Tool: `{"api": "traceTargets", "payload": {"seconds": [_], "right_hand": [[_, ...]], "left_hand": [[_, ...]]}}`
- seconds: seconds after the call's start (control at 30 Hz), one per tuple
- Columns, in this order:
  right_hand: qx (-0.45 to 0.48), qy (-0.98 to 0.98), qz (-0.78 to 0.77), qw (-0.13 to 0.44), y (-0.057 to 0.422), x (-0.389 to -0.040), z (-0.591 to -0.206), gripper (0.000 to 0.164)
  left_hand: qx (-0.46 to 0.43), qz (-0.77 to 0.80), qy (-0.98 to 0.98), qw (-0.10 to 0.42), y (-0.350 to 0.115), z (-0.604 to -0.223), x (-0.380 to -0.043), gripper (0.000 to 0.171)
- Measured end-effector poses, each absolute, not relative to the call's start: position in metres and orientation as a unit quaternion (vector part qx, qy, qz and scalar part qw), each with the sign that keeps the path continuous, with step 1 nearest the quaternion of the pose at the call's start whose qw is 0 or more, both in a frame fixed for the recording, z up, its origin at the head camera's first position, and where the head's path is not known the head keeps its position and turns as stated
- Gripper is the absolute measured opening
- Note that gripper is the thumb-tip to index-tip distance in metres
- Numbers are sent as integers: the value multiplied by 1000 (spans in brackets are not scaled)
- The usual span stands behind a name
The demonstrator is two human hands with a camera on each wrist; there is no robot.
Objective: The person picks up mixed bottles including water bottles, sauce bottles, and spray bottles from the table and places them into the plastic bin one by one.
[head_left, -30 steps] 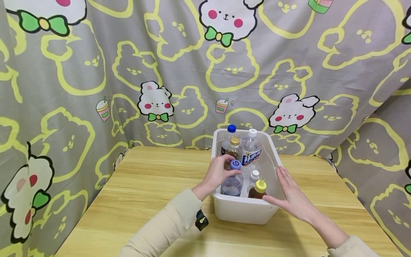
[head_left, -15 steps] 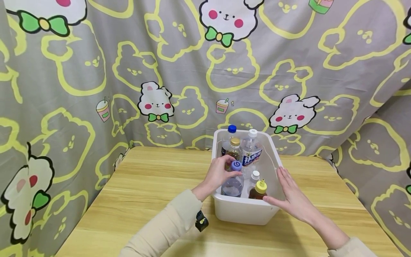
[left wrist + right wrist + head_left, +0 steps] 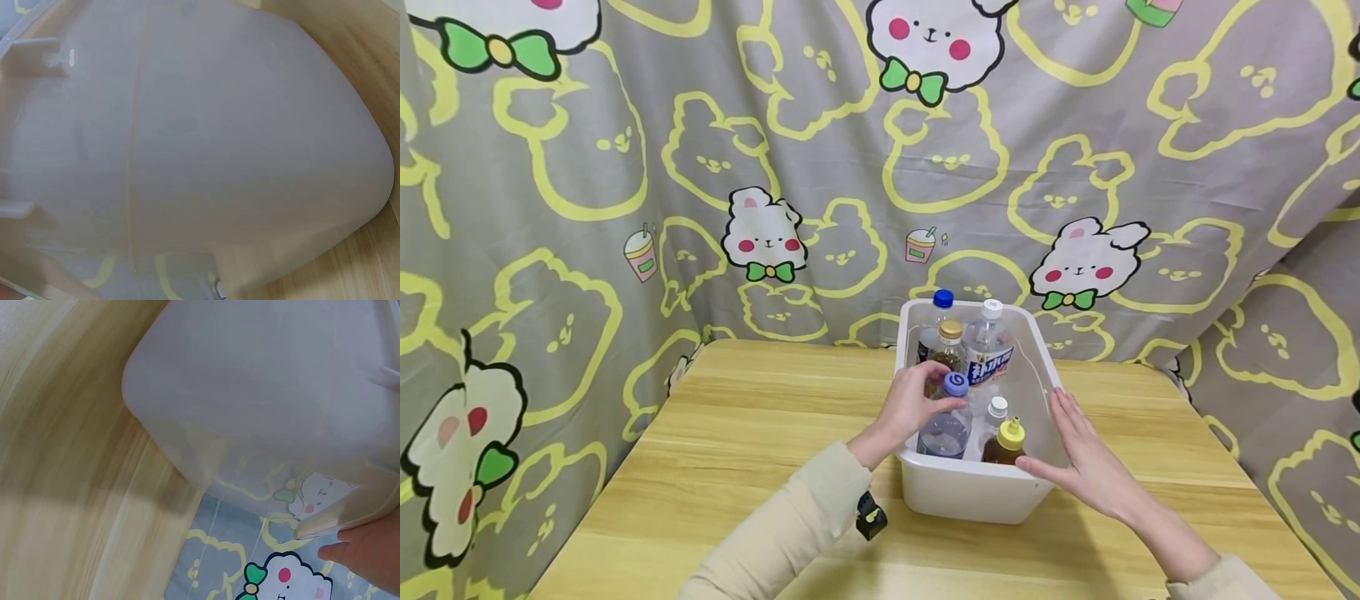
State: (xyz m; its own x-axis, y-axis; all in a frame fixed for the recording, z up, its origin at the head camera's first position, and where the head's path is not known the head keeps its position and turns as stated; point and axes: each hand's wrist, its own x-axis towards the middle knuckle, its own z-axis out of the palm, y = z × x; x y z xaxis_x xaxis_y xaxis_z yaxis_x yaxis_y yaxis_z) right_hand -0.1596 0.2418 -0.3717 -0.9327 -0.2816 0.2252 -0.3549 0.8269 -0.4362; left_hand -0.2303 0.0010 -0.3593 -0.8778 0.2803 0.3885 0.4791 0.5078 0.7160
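Observation:
A clear plastic bottle with a purple-blue cap [image 3: 956, 384] stands in the near left part of a white plastic bin [image 3: 973, 493]. My left hand [image 3: 912, 402] reaches over the bin's left rim, its thumb and fingers curled round the bottle at the cap. My right hand [image 3: 1093, 467] rests on the bin's right rim, thumb spread toward the near corner and fingers straight. In the right wrist view, part of that hand [image 3: 369, 553] touches the rim. The left wrist view shows the bin's outer wall [image 3: 250, 125]; the left hand itself is hidden there.
Also in the bin stand a blue-capped bottle [image 3: 943, 300], a gold-capped bottle [image 3: 951, 332], a large white-capped bottle [image 3: 990, 354], a small white-capped bottle [image 3: 997, 410] and a yellow-topped squeeze bottle [image 3: 1006, 446]. The wooden table [image 3: 760, 417] meets a patterned curtain [image 3: 835, 167] behind.
The purple-blue cap has shifted and tilted slightly to the right at my left hand. The right hand has stayed on the rim, and the view has shifted a little.

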Motion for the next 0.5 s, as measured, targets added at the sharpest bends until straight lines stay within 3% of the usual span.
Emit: {"api": "traceTargets", "payload": {"seconds": [0.5], "right_hand": [[178, -951, 242, 68, 240, -161, -370, 96]], "left_hand": [[-248, -405, -872, 118, -13, -362, -224, 59]]}}
